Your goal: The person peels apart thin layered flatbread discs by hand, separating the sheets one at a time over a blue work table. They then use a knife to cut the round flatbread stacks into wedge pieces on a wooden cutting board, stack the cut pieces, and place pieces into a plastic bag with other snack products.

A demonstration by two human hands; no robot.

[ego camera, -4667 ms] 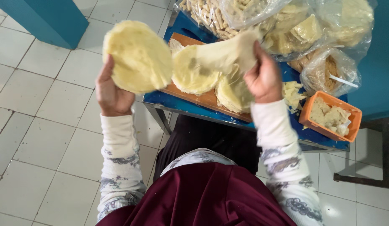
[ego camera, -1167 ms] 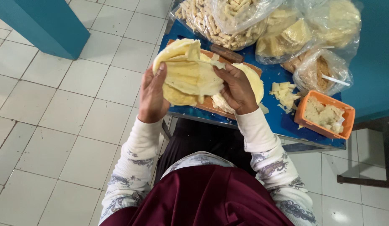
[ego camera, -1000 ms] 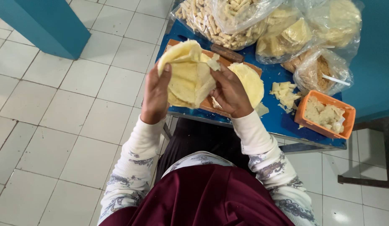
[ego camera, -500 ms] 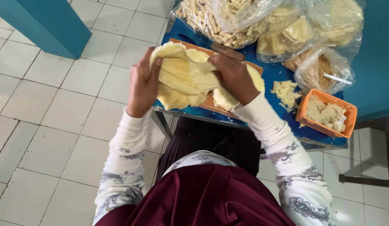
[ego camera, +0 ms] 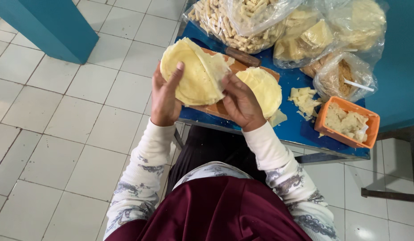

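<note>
Head view: I see my left hand [ego camera: 166,96] cupped under a stack of thin yellow dough rounds [ego camera: 193,73], forefinger laid across its face, raised above the left end of the blue surface [ego camera: 300,129]. My right hand [ego camera: 240,100] pinches the stack's right edge. Just right, more rounds [ego camera: 262,89] lie on a wooden board [ego camera: 211,108]; farther right sits an orange tray [ego camera: 347,122].
</note>
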